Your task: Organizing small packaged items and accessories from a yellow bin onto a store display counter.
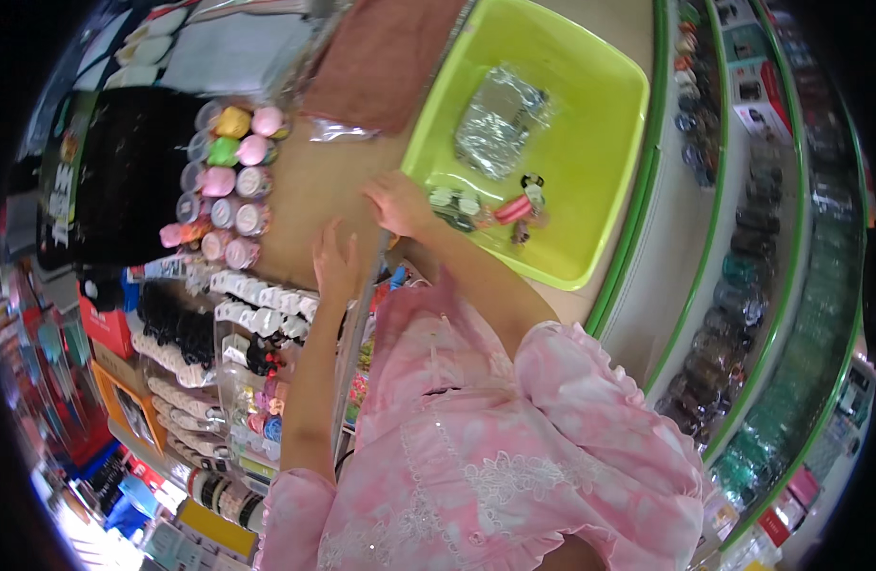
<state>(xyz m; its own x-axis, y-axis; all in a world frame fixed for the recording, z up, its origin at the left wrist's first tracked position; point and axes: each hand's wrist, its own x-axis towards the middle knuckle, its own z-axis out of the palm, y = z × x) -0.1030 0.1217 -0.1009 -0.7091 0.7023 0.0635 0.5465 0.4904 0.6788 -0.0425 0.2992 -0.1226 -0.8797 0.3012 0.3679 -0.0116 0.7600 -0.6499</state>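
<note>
My left hand (pixel 336 263) is over the brown surface (pixel 302 193) of a display table, near its edge, fingers apart and nothing in them. My right hand (pixel 399 203) lies at the table's edge beside a yellow-green plastic tub (pixel 627 143), its fingers curled; whether they grip the edge is unclear. Inside the tub are a clear plastic-wrapped packet (pixel 499 121), a pink-striped item (pixel 514 209) and some small dark green and white packaged items (pixel 454 205). A folded brown cloth (pixel 381 64) in clear wrap lies at the table's far side.
Small round jars with coloured tops (pixel 236 182) stand in rows at the left, beside a black package (pixel 131 171). White hair-clip-like items (pixel 266 303) and a clear box of small goods (pixel 259 400) sit nearer. Green-edged shelves (pixel 695 300) with glassware line the right.
</note>
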